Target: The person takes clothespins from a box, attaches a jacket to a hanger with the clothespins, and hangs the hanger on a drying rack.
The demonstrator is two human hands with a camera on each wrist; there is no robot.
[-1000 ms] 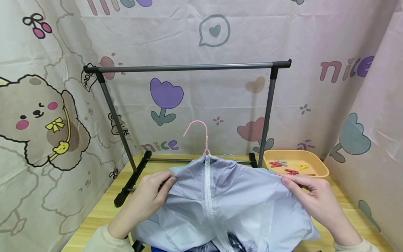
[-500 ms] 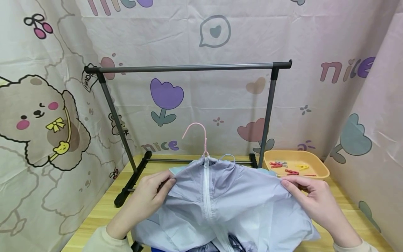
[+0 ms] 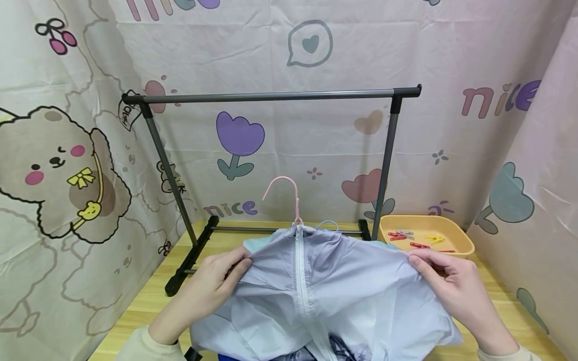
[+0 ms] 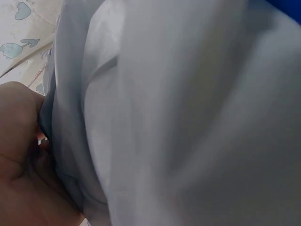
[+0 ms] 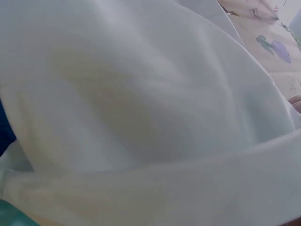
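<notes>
A pale lavender-blue jacket with a white front zipper hangs on a pink hanger, whose hook sticks up from the collar. My left hand pinches the jacket's shoulder on the left. At the opposite shoulder, my right hand pinches the cloth between thumb and fingers. In the left wrist view, grey-looking jacket cloth fills most of the picture beside the hand. Pale cloth covers nearly all of the right wrist view. The lower part of the jacket runs out of the head view.
Behind the jacket stands a dark metal clothes rack with black feet on the wooden table. A yellow tray holding several red, yellow and grey clothespins sits at the back right. Printed curtains enclose the back and sides.
Both hands keep their pinch on the jacket's shoulders. The hanger hook tips slightly left, then back right. Otherwise only a slight shift of the whole view shows.
</notes>
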